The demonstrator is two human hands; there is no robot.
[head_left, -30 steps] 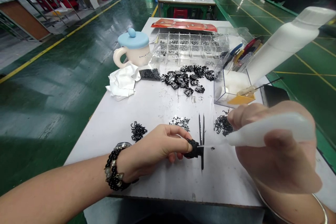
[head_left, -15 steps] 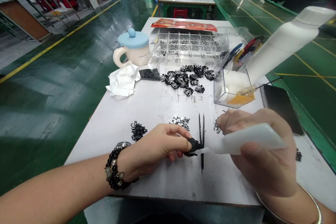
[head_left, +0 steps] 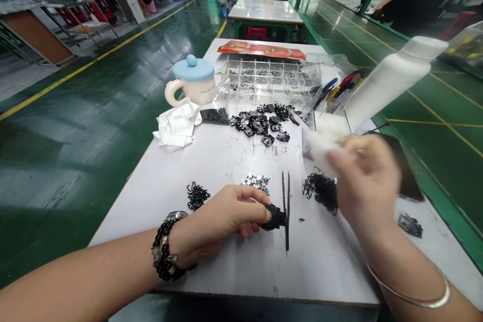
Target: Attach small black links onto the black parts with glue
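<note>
My left hand (head_left: 226, 214) pinches a small black plastic part (head_left: 274, 217) against the white table (head_left: 226, 161), beside black tweezers (head_left: 286, 209) lying flat. My right hand (head_left: 364, 181), blurred by motion, is closed round a small white squeeze bottle (head_left: 319, 147) and is lifted toward the clear box (head_left: 332, 126) at the right. A heap of black hooks (head_left: 322, 191) lies just under it.
More piles of black and metal parts (head_left: 262, 121) lie mid-table, with a clear compartment tray (head_left: 267, 78), a blue-lidded mug (head_left: 192, 83), a white cloth (head_left: 175, 128), a tall white bottle (head_left: 388, 78) and a dark phone (head_left: 409, 181). People work at tables behind.
My right hand has pulled the squeeze bottle's tip away from the black part and swung up and back toward the clear box. My left hand has stayed in place.
</note>
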